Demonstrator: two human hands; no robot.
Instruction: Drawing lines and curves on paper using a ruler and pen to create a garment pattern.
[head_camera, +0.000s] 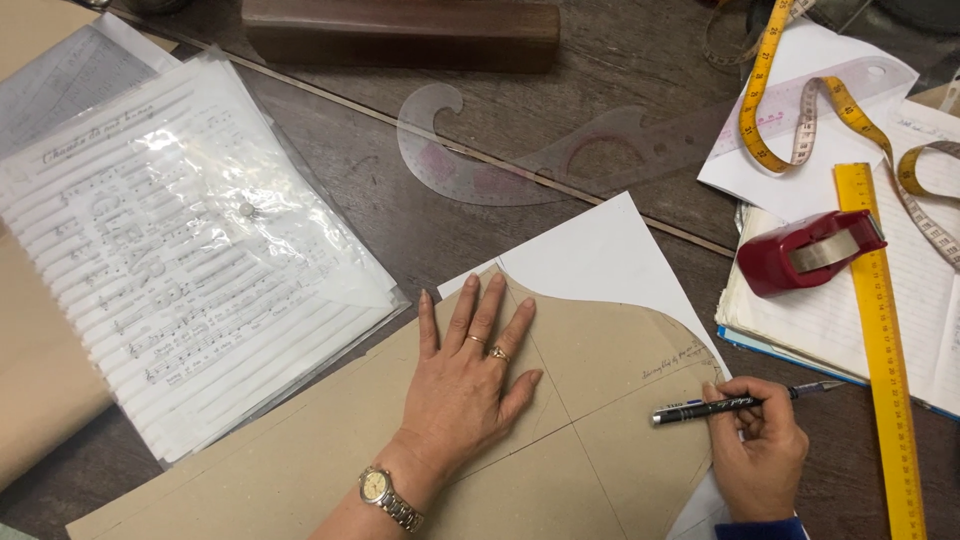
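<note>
My left hand lies flat, fingers spread, pressing on a brown paper pattern piece with a curved upper edge and pencil lines. It wears rings and a wristwatch. My right hand grips a dark pen at the pattern's right edge, tip pointing right. White paper lies under the brown pattern.
A plastic sleeve with lined sheets lies at left. A clear French curve and a wooden block sit at the top. At right are a red tape dispenser, a yellow ruler, a yellow tape measure and a notebook.
</note>
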